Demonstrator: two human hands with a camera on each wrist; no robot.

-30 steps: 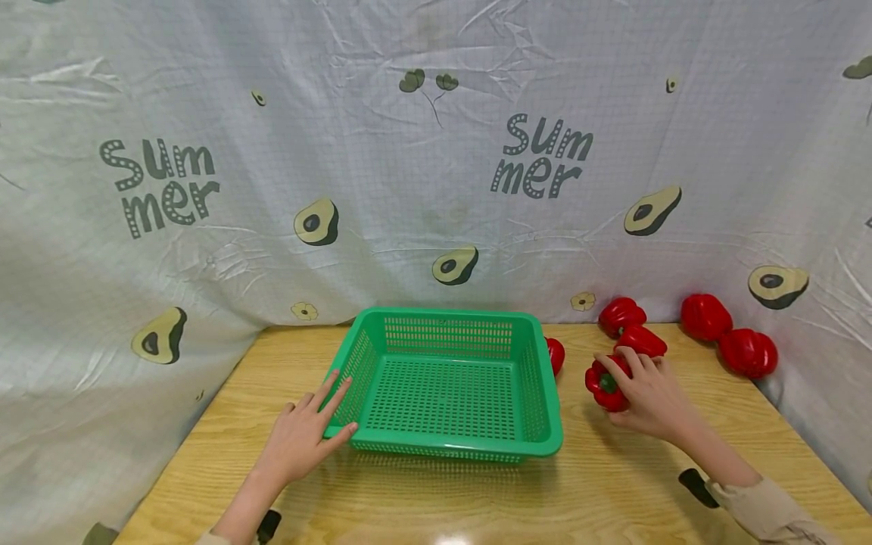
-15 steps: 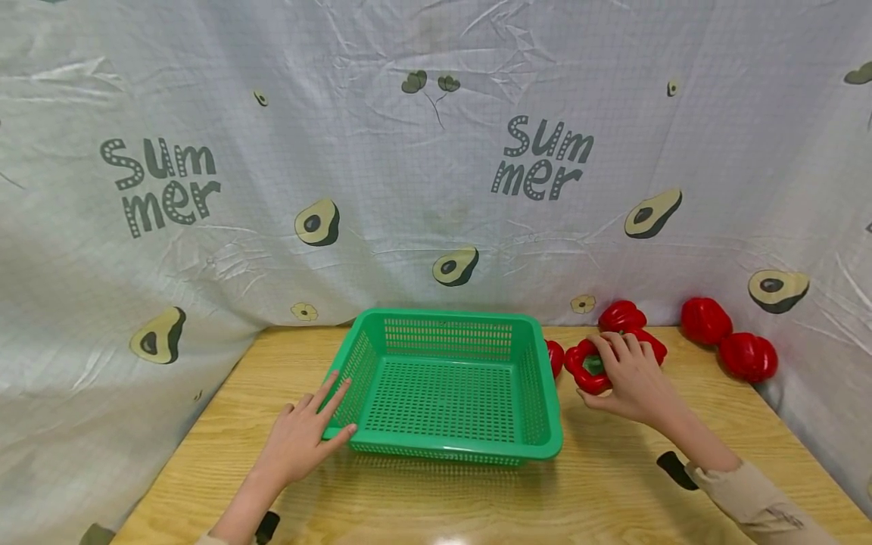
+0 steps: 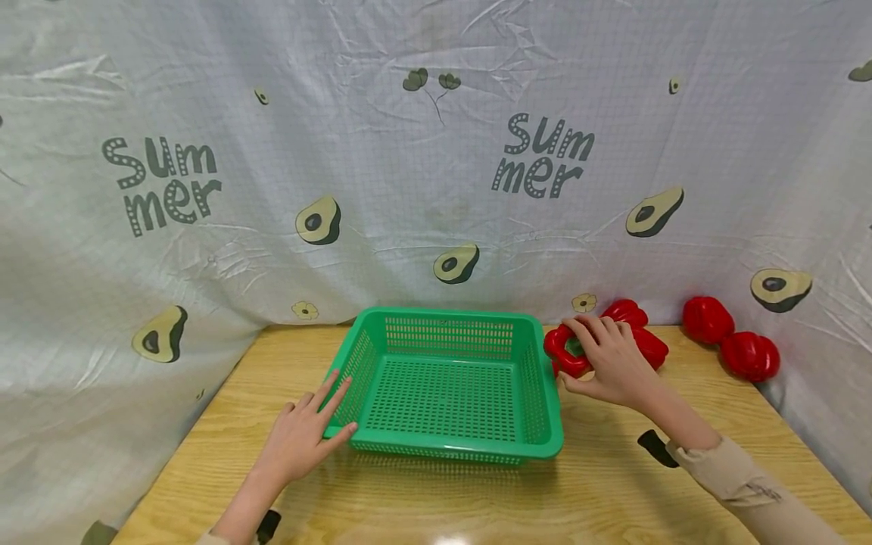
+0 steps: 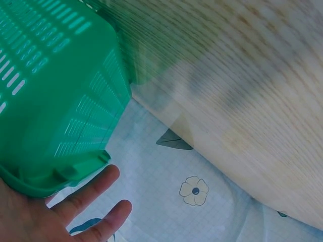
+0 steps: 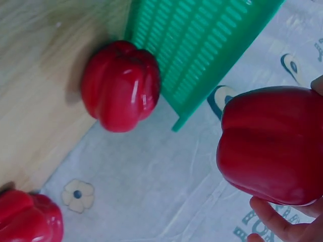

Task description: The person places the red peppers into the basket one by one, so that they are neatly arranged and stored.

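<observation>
A green plastic basket (image 3: 450, 446) with slotted walls stands mid-table, and nothing lies in it. My left hand (image 3: 300, 439) rests on its near left corner with the fingers spread; in the left wrist view straight fingers (image 4: 103, 222) show beside the rim. My right hand (image 3: 613, 363) grips a red bell pepper (image 3: 555, 347), its green stem end facing left, close by the basket's right rim. The right wrist view shows this held bell pepper (image 5: 272, 146) large, fingertips at its edge. Another bell pepper (image 5: 121, 85) sits on the table against the basket's right side, mostly hidden in the head view.
Two red bell peppers, one of them at the back (image 3: 625, 311), lie behind my right hand. Two more, a rear one (image 3: 707, 319) and a front one (image 3: 749, 356), lie at the table's right edge. A printed cloth (image 3: 381, 151) hangs behind the wooden table (image 3: 422, 507).
My right hand has moved left and slightly back with the bell pepper, from beside the other peppers to the basket's right rim. My left hand and the basket have stayed in place.
</observation>
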